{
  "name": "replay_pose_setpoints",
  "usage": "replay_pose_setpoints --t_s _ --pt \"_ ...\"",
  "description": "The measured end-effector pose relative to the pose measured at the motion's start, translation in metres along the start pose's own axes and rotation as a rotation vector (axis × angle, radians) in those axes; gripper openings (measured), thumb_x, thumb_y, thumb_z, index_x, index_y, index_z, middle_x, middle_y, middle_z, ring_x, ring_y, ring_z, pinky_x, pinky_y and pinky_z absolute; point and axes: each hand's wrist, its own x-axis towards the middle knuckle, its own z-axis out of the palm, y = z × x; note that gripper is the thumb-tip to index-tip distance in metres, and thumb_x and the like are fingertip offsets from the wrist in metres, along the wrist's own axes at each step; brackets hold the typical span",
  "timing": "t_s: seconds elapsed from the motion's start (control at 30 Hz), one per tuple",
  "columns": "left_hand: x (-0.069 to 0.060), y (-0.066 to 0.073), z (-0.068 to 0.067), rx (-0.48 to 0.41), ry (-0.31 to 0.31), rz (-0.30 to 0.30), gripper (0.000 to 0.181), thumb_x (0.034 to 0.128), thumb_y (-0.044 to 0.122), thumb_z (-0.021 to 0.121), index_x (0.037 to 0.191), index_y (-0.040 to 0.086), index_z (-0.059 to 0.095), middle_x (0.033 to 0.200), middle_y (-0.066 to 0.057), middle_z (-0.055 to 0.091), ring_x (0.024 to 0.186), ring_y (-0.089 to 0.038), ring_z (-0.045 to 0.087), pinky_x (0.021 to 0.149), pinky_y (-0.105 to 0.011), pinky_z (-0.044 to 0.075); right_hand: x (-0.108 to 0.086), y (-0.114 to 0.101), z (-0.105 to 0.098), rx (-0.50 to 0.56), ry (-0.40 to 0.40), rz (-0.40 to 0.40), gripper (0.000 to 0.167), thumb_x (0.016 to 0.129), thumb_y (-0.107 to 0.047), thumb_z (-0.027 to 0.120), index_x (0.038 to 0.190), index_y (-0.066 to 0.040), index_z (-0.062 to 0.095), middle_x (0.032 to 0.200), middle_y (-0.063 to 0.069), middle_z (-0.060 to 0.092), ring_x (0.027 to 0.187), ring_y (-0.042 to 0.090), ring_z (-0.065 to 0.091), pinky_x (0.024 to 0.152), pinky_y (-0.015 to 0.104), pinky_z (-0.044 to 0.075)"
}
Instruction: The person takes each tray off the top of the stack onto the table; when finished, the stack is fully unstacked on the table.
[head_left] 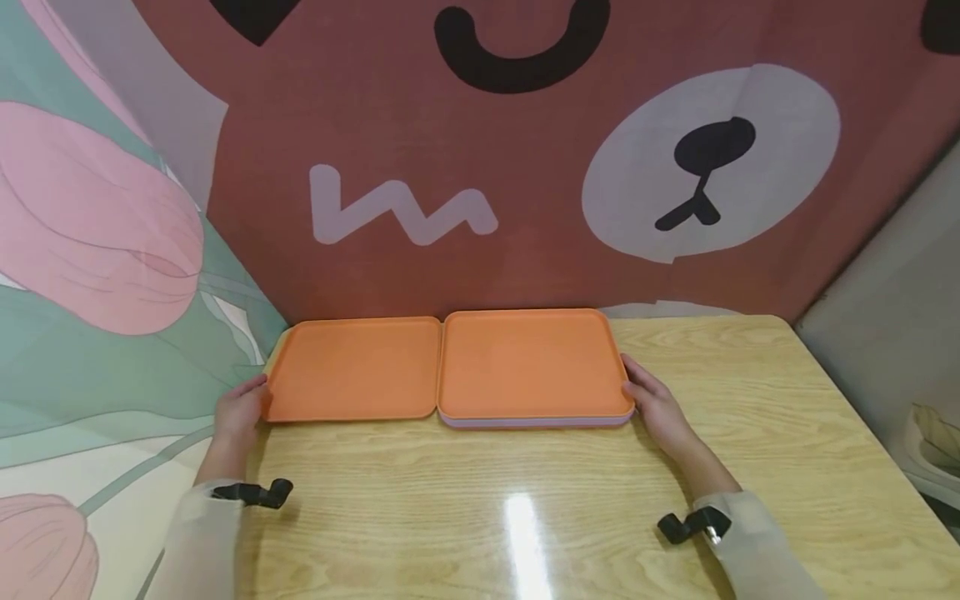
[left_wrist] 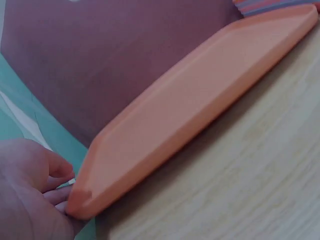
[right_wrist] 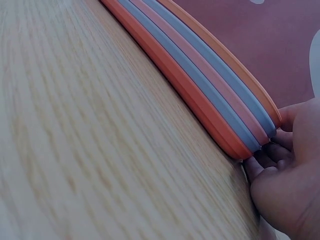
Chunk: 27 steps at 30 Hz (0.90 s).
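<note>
A single orange tray point(head_left: 352, 371) lies flat at the left of the table's far side, its left end reaching the table's edge. My left hand point(head_left: 240, 410) holds that end, fingers against the tray's rim point(left_wrist: 80, 207) in the left wrist view. Right beside the tray stands a stack of trays point(head_left: 534, 367) with an orange one on top. The right wrist view shows its layers in grey-blue, pink and red-orange point(right_wrist: 200, 120). At the stack's right end my right hand point(head_left: 660, 408) grips the edges with bent fingers point(right_wrist: 287, 117). Parts of both hands' fingers are hidden by the trays.
The wood-grain table point(head_left: 420, 508) extends in front of the trays and to the right. A brown cloth point(head_left: 390, 275) with a bear print hangs close behind them. On the left hangs a flowered cloth point(head_left: 105, 367). A pale object point(head_left: 926, 442) sits beyond the right edge.
</note>
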Motion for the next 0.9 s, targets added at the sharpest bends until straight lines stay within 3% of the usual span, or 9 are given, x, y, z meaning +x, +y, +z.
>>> replay_pose_setpoints --t_s 0.07,0.13,0.23,0.4,0.5,0.6,0.7,0.77,0.9 --pt "-0.002 0.004 0.001 -0.019 0.016 0.012 0.052 0.1074 0.023 0.044 0.154 -0.002 0.040 0.148 -0.009 0.051 0.139 -0.022 0.039 0.119 -0.035 0.031 0.000 0.000 0.000 0.001 0.003 0.004 0.059 0.111 -0.017 0.043 0.161 -0.001 0.018 0.169 0.016 0.012 0.153 0.034 0.013 0.103 0.010 0.039" --pt "-0.003 0.006 0.002 -0.029 0.034 0.029 0.051 0.1070 0.020 0.045 0.152 -0.004 0.042 0.124 0.007 0.065 0.129 -0.016 0.046 0.115 -0.029 0.035 -0.001 -0.001 0.000 0.004 0.003 0.005 0.060 0.111 -0.018 0.043 0.161 -0.001 0.017 0.169 0.015 0.012 0.153 0.033 0.013 0.103 0.010 0.039" --pt "-0.007 0.011 0.002 -0.041 0.061 0.064 0.049 0.1065 0.019 0.048 0.150 -0.003 0.045 0.094 0.026 0.059 0.113 -0.005 0.051 0.103 -0.018 0.042 -0.001 -0.001 0.000 0.007 0.001 -0.002 0.060 0.110 -0.018 0.044 0.161 0.000 0.017 0.169 0.016 0.012 0.153 0.033 0.013 0.104 0.010 0.038" --pt "-0.024 0.028 0.015 -0.014 0.072 0.173 0.044 0.1062 0.015 0.048 0.146 -0.002 0.051 0.118 0.005 0.061 0.089 0.007 0.053 0.080 -0.011 0.048 0.000 0.001 -0.001 -0.009 0.007 -0.013 0.059 0.110 -0.016 0.044 0.160 0.001 0.019 0.168 0.018 0.012 0.153 0.033 0.012 0.108 0.011 0.035" --pt "-0.036 0.037 0.029 -0.050 -0.019 0.241 0.043 0.1063 0.009 0.049 0.146 -0.006 0.048 0.118 0.006 0.060 0.087 0.009 0.058 0.081 -0.013 0.053 0.000 0.003 -0.001 -0.006 0.006 -0.012 0.059 0.110 -0.016 0.044 0.160 0.002 0.018 0.168 0.017 0.012 0.153 0.033 0.012 0.110 0.013 0.034" --pt "-0.047 0.042 0.047 -0.048 -0.154 0.306 0.044 0.1064 0.006 0.049 0.147 -0.009 0.044 0.122 0.002 0.059 0.092 0.011 0.059 0.087 -0.019 0.056 0.001 0.003 0.000 -0.001 0.006 -0.012 0.059 0.110 -0.015 0.044 0.160 0.002 0.018 0.168 0.018 0.012 0.153 0.033 0.011 0.111 0.014 0.033" --pt "-0.056 0.042 0.066 -0.019 -0.262 0.364 0.044 0.1065 0.006 0.050 0.147 -0.010 0.044 0.139 -0.020 0.055 0.095 0.007 0.062 0.091 -0.029 0.057 0.000 0.002 0.000 -0.002 0.003 -0.012 0.059 0.110 -0.015 0.043 0.160 0.002 0.018 0.168 0.018 0.012 0.153 0.034 0.011 0.111 0.014 0.033" --pt "-0.059 0.038 0.080 -0.016 -0.339 0.381 0.046 0.1067 0.007 0.051 0.148 -0.011 0.042 0.146 -0.031 0.046 0.104 -0.005 0.066 0.095 -0.036 0.056 0.000 0.002 0.000 -0.007 0.006 -0.010 0.059 0.110 -0.015 0.043 0.161 0.001 0.018 0.169 0.017 0.012 0.153 0.034 0.012 0.111 0.014 0.033" --pt "-0.063 0.030 0.103 -0.010 -0.441 0.390 0.047 0.1065 0.008 0.052 0.149 -0.010 0.042 0.148 -0.032 0.046 0.120 -0.036 0.063 0.100 -0.046 0.052 -0.001 0.001 0.001 -0.010 0.007 -0.007 0.059 0.110 -0.015 0.044 0.161 0.001 0.019 0.169 0.016 0.012 0.153 0.034 0.012 0.110 0.014 0.034"
